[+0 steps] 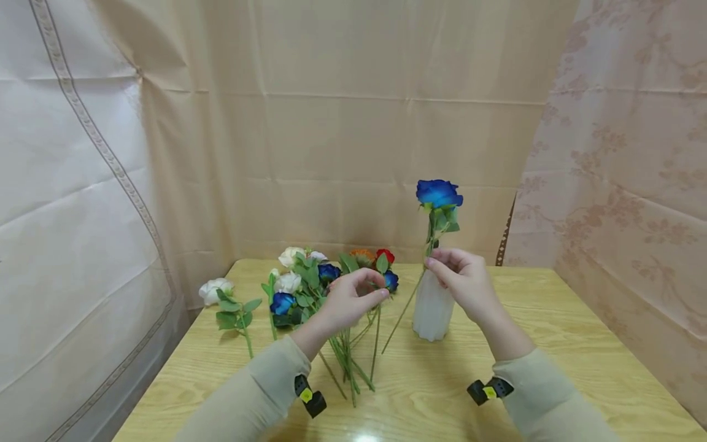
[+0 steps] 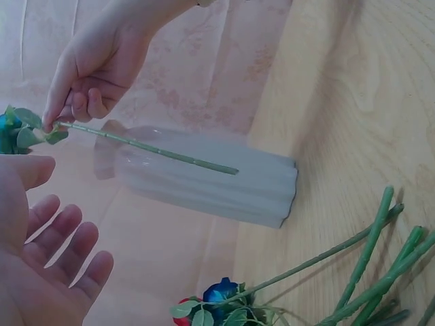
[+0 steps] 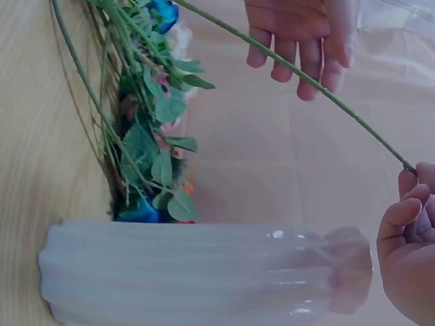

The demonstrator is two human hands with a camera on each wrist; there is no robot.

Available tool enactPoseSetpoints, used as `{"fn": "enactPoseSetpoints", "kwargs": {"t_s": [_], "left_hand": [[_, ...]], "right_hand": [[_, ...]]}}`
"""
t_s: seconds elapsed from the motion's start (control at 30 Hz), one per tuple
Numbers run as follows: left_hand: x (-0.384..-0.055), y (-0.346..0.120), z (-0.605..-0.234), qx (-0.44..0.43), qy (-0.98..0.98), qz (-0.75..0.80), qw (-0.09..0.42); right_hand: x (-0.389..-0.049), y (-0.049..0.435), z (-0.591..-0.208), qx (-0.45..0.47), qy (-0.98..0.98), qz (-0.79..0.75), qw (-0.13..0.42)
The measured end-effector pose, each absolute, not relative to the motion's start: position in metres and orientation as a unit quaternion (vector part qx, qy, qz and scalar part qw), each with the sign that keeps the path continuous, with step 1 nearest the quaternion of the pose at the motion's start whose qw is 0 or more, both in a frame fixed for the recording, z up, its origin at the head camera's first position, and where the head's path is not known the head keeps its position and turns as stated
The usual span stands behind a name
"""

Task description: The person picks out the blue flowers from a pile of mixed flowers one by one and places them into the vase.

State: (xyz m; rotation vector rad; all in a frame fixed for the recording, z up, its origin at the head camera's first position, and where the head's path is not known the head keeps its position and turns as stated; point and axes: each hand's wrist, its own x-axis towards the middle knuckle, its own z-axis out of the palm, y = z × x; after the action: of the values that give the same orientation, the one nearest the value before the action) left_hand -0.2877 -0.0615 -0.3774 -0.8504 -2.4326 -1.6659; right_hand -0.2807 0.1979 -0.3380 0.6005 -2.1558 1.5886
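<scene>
A blue artificial rose (image 1: 439, 193) stands upright in my right hand (image 1: 466, 283), whose thumb and fingers pinch the stem below the leaves. Its bare stem (image 2: 166, 155) slants down in front of a white ribbed vase (image 1: 432, 310); the stem's lower end is outside the vase. The vase mouth (image 3: 350, 268) is close to the right hand. My left hand (image 1: 350, 299) is held above the pile of flowers, fingers loosely spread. The left wrist view shows that hand (image 2: 41, 251) with nothing in its palm, apart from the stem.
Left of the vase lies a pile of artificial flowers, including white (image 1: 288, 283), dark blue (image 1: 283, 303), orange (image 1: 363, 253) and red (image 1: 385, 255) blooms. Their stems (image 1: 345, 362) point toward the front. A separate white rose (image 1: 215, 291) lies at the table's left edge.
</scene>
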Motion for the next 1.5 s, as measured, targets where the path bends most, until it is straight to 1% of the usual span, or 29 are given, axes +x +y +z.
{"fn": "enactPoseSetpoints", "kwargs": {"t_s": [0.23,0.53,0.63,1.03,1.3,1.5], "left_hand": [[-0.292,-0.065,-0.377,-0.273,-0.798,-0.534,0.053],[-0.299,-0.067,-0.373,-0.284,-0.8,-0.519,0.099],[-0.301,-0.067,-0.371,-0.288,-0.8,-0.516,0.107],[-0.309,-0.067,-0.361,-0.289,-0.804,-0.507,0.112],[-0.31,-0.06,-0.354,-0.291,-0.811,-0.496,0.11],[-0.31,-0.055,-0.35,-0.275,-0.821,-0.487,0.115]], "right_hand": [[-0.28,0.208,-0.323,0.195,-0.771,0.565,0.222],[-0.284,0.219,-0.305,0.195,-0.757,0.568,0.256],[-0.285,0.223,-0.299,0.188,-0.75,0.575,0.268],[-0.289,0.24,-0.272,0.154,-0.751,0.558,0.319],[-0.296,0.254,-0.261,0.123,-0.764,0.549,0.317],[-0.304,0.26,-0.256,0.128,-0.71,0.613,0.323]]}}
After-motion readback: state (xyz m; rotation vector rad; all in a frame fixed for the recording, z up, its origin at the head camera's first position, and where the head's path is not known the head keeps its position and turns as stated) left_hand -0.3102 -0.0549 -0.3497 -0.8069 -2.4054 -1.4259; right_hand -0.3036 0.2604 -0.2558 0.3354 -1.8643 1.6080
